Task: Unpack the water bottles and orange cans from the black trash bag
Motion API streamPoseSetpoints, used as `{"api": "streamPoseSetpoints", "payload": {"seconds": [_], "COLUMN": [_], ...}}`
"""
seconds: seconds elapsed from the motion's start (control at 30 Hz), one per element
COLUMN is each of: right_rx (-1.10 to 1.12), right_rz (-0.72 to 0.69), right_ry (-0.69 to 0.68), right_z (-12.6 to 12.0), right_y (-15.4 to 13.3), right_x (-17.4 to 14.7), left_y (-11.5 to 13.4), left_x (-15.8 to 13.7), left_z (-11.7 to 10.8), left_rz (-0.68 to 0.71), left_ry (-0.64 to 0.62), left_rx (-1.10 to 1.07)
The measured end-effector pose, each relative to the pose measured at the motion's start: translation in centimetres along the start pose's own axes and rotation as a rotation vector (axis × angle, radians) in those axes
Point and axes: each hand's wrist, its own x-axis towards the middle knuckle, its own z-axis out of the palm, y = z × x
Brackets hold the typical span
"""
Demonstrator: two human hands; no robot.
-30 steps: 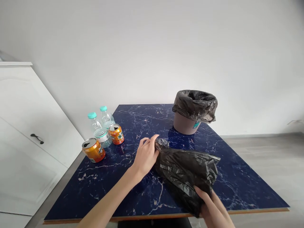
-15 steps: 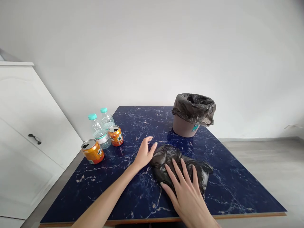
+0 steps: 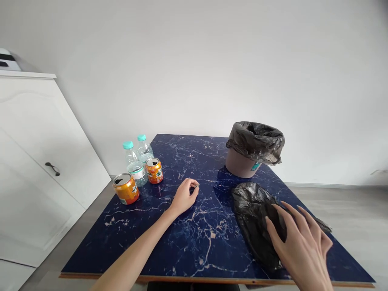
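Resting on the blue marbled table (image 3: pixel 206 246), my left hand (image 3: pixel 185 197) has its fingers curled in and thumb tip close to the index finger; nothing shows between them. My right hand (image 3: pixel 300 242) is over a crumpled black plastic bag (image 3: pixel 254 218) at the right of the table. Its fingers are spread and bent, with the tips at the bag. Palm contact with the bag cannot be made out. Behind the bag stands a grey-brown bin (image 3: pixel 241 161), lined with another black bag (image 3: pixel 257 141) folded over its rim.
Two orange drink cans (image 3: pixel 126 189) and two clear plastic bottles (image 3: pixel 136 163) with turquoise caps stand at the table's left edge. A white cabinet (image 3: pixel 36 161) is on the left. A pale wall (image 3: pixel 194 68) rises behind the table.
My right hand and the loose black bag have moved right, and the bag looks longer. My left hand's thumb and fingers have closed together. The view has shifted slightly.
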Motion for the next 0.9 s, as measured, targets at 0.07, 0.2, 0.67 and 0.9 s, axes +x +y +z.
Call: {"api": "streamPoseSetpoints", "payload": {"seconds": [0.07,0.2,0.67,0.9], "right_rx": [0.044,0.009,0.022,0.393], "right_rz": [-0.167,-0.332,0.113,-0.171], "right_ry": [-0.024,-0.304,-0.247,-0.158], "right_z": [0.4,5.3,9.3,8.4], "right_y": [-0.1,2.7,7.3,-3.9], "right_x": [0.3,-0.1,3.5,6.8], "left_y": [0.1,0.2,0.8,1.0], "left_x": [-0.1,-0.3,-0.6,-0.4], "left_z": [-0.1,-0.4,-0.7,-0.8], "left_rz": [0.006,0.019,0.031,0.012], "left_ry": [-0.014,-0.033,-0.060,-0.069], "left_rx": [0.016,0.036,0.074,0.060]}}
